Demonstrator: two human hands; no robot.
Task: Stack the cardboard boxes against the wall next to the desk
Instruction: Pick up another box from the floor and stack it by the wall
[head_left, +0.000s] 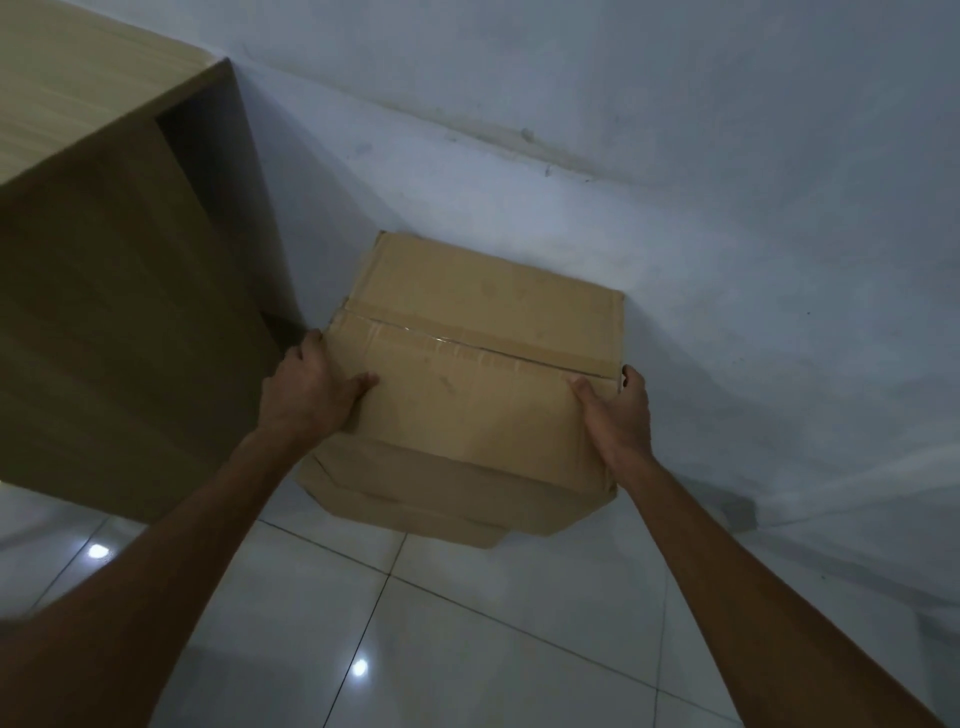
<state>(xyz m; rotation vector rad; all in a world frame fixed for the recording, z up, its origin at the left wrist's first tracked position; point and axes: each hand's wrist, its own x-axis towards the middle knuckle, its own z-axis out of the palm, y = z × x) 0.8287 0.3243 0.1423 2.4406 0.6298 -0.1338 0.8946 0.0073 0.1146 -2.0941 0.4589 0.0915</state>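
Cardboard box (467, 364) tape seam parallel to wall (675, 156)

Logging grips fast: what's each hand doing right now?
Left hand: holds the top cardboard box at its left edge.
Right hand: holds its right edge.

**Tight on the left, open on the right**

The desk (119, 322) side panel stands just left of the top cardboard box (467, 374), leaving only a narrow dark slot, which the left hand (306, 389) fills. The wall (675, 182) closes off the far side; the box seems to touch it, though dim light blurs that edge. Right of the box, beyond the right hand (618, 415), bare wall and tiled floor (467, 649) lie open. The near side is open floor.
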